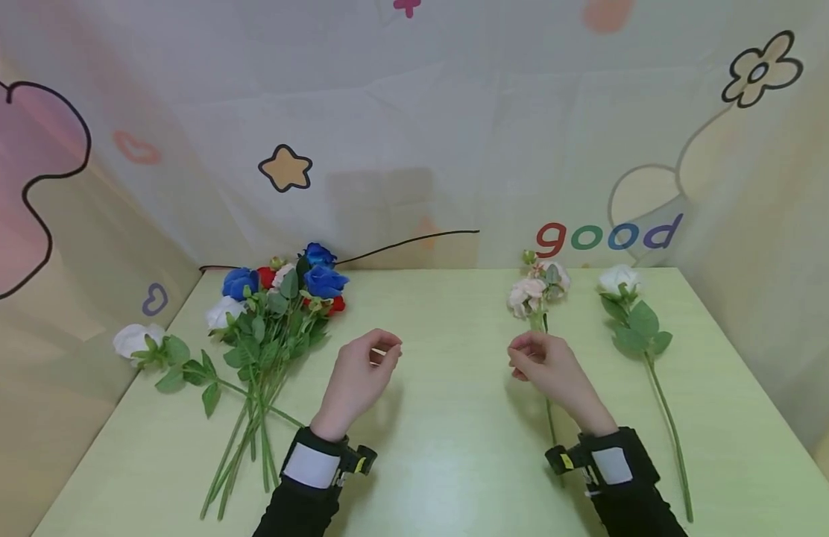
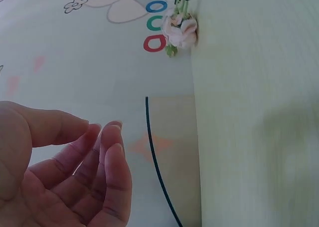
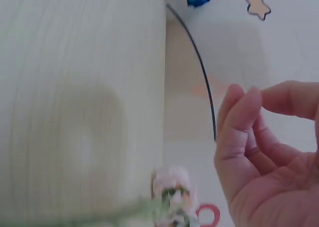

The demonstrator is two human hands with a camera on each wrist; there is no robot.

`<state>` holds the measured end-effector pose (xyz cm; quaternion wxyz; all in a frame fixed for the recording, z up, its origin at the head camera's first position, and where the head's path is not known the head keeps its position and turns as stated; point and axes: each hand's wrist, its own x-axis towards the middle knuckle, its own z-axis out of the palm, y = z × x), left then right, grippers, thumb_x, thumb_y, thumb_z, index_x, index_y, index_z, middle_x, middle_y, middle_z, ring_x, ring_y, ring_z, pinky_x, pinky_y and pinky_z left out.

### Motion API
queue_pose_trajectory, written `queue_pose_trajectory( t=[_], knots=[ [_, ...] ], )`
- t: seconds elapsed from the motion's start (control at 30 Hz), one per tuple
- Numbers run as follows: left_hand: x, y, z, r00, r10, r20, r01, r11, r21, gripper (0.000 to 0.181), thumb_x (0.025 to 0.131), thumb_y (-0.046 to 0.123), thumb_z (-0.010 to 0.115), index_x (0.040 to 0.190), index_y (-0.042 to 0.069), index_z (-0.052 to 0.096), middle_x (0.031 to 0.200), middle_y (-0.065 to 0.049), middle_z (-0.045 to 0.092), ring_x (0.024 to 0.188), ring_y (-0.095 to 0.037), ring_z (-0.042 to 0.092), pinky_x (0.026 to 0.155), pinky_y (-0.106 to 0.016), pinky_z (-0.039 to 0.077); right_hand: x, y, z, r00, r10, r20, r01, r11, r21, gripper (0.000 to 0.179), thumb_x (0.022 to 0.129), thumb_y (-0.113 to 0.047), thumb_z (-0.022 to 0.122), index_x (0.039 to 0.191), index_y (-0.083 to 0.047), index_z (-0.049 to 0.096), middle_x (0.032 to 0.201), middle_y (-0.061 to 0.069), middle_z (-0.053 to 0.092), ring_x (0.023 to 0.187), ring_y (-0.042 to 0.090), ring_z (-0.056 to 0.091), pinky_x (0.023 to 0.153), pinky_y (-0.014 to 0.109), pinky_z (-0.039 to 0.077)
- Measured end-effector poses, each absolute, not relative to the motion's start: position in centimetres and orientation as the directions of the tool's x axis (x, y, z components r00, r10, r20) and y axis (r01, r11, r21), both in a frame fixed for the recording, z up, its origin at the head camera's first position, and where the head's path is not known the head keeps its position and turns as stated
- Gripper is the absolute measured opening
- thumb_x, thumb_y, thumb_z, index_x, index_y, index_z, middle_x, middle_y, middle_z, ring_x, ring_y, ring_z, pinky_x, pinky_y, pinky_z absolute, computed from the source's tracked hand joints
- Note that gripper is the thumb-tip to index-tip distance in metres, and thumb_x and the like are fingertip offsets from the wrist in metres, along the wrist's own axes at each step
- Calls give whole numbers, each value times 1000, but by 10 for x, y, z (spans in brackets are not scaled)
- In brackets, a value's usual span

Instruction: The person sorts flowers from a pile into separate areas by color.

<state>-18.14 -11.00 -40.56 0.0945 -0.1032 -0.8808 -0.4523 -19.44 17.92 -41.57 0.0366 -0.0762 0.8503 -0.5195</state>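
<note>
My left hand (image 1: 362,379) is raised over the middle-left of the table, fingers loosely bent with thumb near the fingertips and nothing between them. To its left lies a bunch of artificial flowers (image 1: 270,335) with blue, red, white and pink heads. My right hand (image 1: 552,371) hovers over a pink flower (image 1: 527,297), overlapping its stem in the head view. Its fingers also bend loosely, and the right wrist view shows nothing held, with the pink flower (image 3: 172,187) off to the side. A single white rose (image 1: 619,280) lies to the right of that hand.
Another white rose (image 1: 138,341) sticks out at the bunch's left side, its stem crossing the other stems. Behind the pale green table (image 1: 448,447) hangs a printed curtain (image 1: 414,134). Cameras are strapped to both wrists.
</note>
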Motion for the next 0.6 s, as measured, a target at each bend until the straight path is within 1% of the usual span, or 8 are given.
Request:
queue_pose_trajectory(
  t=[0.17, 0.33, 0.47, 0.6],
  knots=[
    [-175, -131, -403, -968, 61, 243, 224, 646, 730, 10, 90, 15, 62, 98, 11, 67, 85, -1, 66, 68, -13, 59, 60, -30, 50, -195, 152, -414, -983, -181, 27, -71, 243, -967, 20, 95, -8, 55, 108, 8, 56, 91, 20, 61, 76, 21, 64, 69, 24, 55],
    [-169, -155, -402, -970, 36, 242, 194, 713, 673, 11, 90, 14, 61, 99, 9, 66, 84, -3, 65, 68, -15, 59, 58, -30, 50, -196, 126, -413, -982, -186, -26, 27, -3, -1000, 22, 97, -11, 53, 112, 5, 52, 96, 20, 59, 80, 18, 62, 75, 25, 54],
    [-162, -176, -403, -970, 5, 243, 163, 757, 633, 17, 90, 12, 61, 106, 7, 63, 85, -6, 66, 68, -17, 60, 56, -31, 50, -195, 102, -413, -973, -220, -70, 98, -121, -988, 23, 97, -11, 52, 114, 4, 50, 99, 20, 58, 83, 18, 61, 77, 25, 53],
    [-154, -196, -402, -969, -32, 243, 122, 796, 592, 25, 89, 11, 60, 113, 4, 58, 86, -8, 65, 69, -18, 60, 55, -32, 48, -192, 78, -414, -965, -242, -106, 155, -196, -968, 23, 96, -10, 51, 115, 3, 50, 97, 15, 58, 83, 19, 61, 76, 25, 52]
  ],
)
